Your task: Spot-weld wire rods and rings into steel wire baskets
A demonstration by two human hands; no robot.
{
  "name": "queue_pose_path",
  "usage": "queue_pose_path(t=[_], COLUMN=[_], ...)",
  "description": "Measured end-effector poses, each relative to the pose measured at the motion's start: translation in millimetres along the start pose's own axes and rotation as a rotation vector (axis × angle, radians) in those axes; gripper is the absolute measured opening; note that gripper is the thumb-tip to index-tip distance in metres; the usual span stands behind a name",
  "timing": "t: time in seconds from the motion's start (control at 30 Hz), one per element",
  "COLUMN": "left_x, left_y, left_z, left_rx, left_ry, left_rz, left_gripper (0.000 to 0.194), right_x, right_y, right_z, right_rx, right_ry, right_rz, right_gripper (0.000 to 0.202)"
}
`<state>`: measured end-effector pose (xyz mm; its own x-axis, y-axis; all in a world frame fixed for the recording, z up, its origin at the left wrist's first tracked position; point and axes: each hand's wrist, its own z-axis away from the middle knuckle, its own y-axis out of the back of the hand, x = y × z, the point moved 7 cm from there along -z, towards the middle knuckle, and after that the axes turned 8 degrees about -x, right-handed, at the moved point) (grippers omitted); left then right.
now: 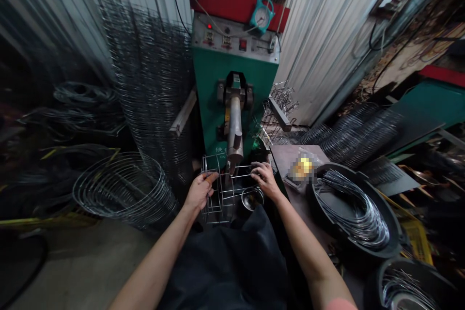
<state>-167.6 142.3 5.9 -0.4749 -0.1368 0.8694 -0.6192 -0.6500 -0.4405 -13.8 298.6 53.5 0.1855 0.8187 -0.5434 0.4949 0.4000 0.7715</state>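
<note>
Left arm: reaches forward from the lower left, the left hand turned palm inward with the thumb uppermost and pointing right
Left fingers: closed on the left part of the wire frame, thumb laid over its wires
Right arm: angles in from the lower right, the right hand back upward
Right fingers: bent and slightly spread at the right ends of the frame's rods; whether they grip or merely rest there, I cannot tell
Wire frame: between the hands, beside the lower tip of the electrode arm
Green machine: white lettering low on its front, 佛 readable first, the rest cut off by the electrode arm, with tiny letters beneath
Control panel: red lamp lit, small labels illegible
Teal dial: hangs before the panel, figures too small to read
Black tub: right of the hands, holding coiled wire
</note>
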Motion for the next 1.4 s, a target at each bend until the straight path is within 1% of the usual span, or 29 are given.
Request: queue_pose_path(t=[0.3, 0.5, 0.8, 1.03, 1.27, 1.33, 1.4], left_x=[-0.5, -5.8, -4.4, -2.8, 2.4, 1.8, -1.7], left_y=[0.8, 1.9, 1.6, 1.2, 0.2, 1.7, 7.0], left_z=[-15.9, -18.9, -23.2, -19.7, -17.9, -10.3, 5.4], left_rx=[-0.003, -0.024, -0.048, -0.041, -0.044, -0.028, -0.008], left_ry=[0.005, 0.048, 0.052, 0.049, 0.052, 0.041, 0.044], left_rz=[0.014, 0.021, 0.008, -0.01, -0.042, -0.057, -0.085], left_gripper=[0.04, 0.038, 0.042, 0.042, 0.041, 0.041, 0.04], right_x=[8.4, 10.4, 11.6, 9.7, 8.0, 4.0, -6.7], right_y=[-1.6, -2.5, 0.2, -0.5, -0.8, -2.5, -3.6], right_z=[-11.3, -11.8, -13.8, -14.9, -14.4, -10.6, -0.3], right_rx=[-0.029, -0.02, -0.04, -0.077, -0.078, -0.069, -0.059], right_ry=[-0.02, -0.016, 0.005, -0.003, 0.013, 0.025, 0.065], right_rz=[-0.052, -0.08, -0.107, -0.096, -0.091, -0.098, -0.098], right_gripper=[0.008, 0.009, 0.009, 0.01, 0.01, 0.01, 0.01])
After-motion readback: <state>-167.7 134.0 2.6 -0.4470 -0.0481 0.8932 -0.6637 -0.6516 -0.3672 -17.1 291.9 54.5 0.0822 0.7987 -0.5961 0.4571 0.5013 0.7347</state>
